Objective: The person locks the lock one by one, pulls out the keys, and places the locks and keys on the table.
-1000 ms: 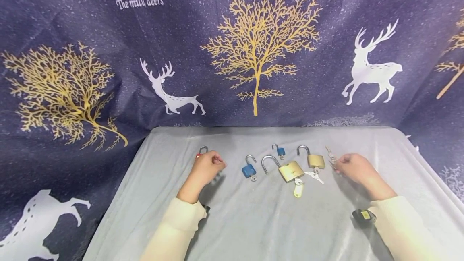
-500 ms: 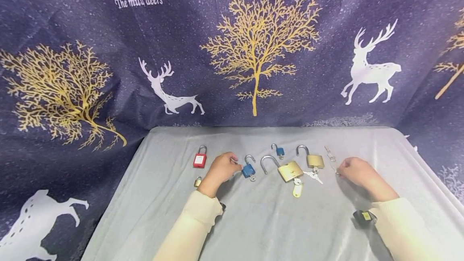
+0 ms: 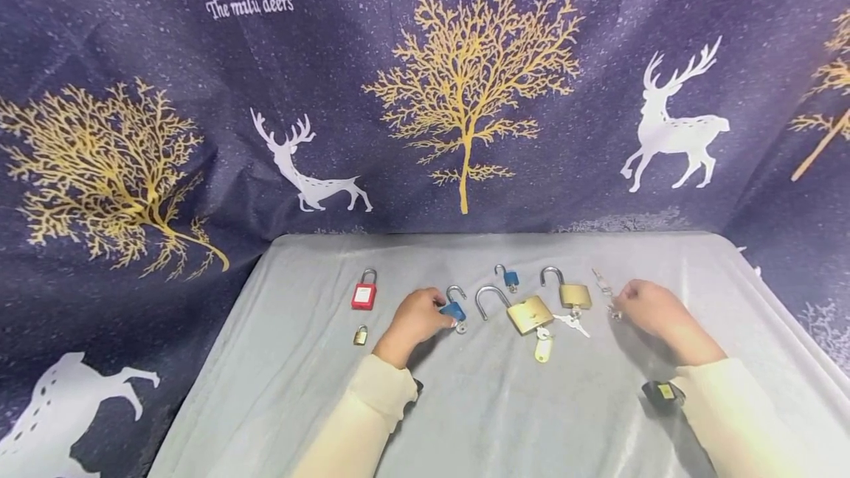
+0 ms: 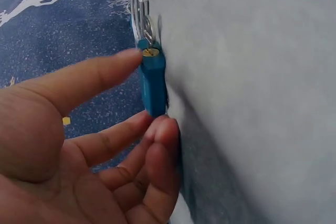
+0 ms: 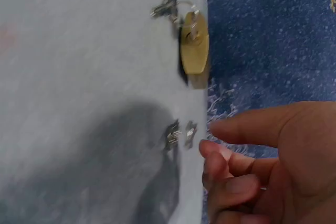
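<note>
Now, in the head view, the left hand (image 3: 417, 319) has moved further toward the big brass padlock (image 3: 529, 313) than half a second ago, and its fingers are around the blue padlock (image 3: 454, 310), which lies just left of the big brass one. The right hand (image 3: 647, 310) has stayed on the right side, near the loose keys (image 3: 606, 293), fingers bent but holding nothing. I count six padlocks on the grey cloth (image 3: 505, 404): two blue ones, the second being a small blue padlock (image 3: 510, 278) behind the big brass one; three brass ones, with a medium brass padlock (image 3: 572, 293) just right of it and a tiny brass padlock (image 3: 361, 336) far left; and one red padlock (image 3: 363, 293), also far left.

From the left wrist view, thumb and fingers (image 4: 126, 145) pinch the blue padlock (image 4: 153, 80) narrowly from both sides, with its keyhole end facing the camera.

From the right wrist view, the right hand (image 5: 262, 161) is half curled, its fingertips (image 5: 212, 150) just beside two small keys (image 5: 178, 134), touching or not I cannot tell. The medium brass padlock (image 5: 194, 51) lies beyond them.
</note>
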The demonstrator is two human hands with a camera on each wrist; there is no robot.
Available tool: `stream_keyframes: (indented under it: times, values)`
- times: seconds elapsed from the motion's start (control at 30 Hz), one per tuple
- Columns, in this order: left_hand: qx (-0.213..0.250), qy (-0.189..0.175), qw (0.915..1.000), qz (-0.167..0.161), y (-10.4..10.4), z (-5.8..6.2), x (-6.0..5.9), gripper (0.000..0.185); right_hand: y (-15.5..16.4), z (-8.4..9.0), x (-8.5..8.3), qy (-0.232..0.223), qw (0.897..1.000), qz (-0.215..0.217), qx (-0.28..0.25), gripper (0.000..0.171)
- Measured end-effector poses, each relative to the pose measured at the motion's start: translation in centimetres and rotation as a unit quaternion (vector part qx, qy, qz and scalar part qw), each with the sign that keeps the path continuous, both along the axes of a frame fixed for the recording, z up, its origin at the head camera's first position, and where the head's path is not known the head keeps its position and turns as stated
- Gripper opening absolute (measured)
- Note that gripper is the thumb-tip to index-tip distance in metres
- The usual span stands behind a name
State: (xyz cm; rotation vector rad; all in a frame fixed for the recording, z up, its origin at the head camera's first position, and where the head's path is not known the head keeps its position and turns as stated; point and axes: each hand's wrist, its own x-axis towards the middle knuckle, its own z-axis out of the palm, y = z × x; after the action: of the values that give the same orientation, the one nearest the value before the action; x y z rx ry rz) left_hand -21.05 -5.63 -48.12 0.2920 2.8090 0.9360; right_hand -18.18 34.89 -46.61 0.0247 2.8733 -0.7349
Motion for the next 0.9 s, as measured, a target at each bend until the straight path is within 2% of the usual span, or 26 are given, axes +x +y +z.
stream_keyframes:
  times: [0.17, 0.4, 0.63, 0.9]
  values:
    - [-0.021, 0.006, 0.9997, -0.012, 0.5, 0.2, 0.4, 0.037, -1.5, 1.1, -0.1, 0.032, 0.999, 0.004, -0.006, 0.031]
    - [-0.075, 0.025, 0.9969, -0.001, 0.9, 0.3, 0.6, 0.031, -4.8, 2.8, -0.5, 0.057, 0.998, 0.016, -0.027, 0.031]
    - [-0.085, 0.025, 0.996, -0.008, 0.7, 0.4, 0.4, 0.03, -8.6, 4.0, -0.9, 0.07, 0.995, 0.025, -0.059, 0.023]
    - [-0.067, 0.014, 0.9976, -0.008, 0.7, 1.0, 0.3, 0.026, -12.2, 3.5, -1.6, 0.074, 0.994, 0.035, -0.075, 0.02]
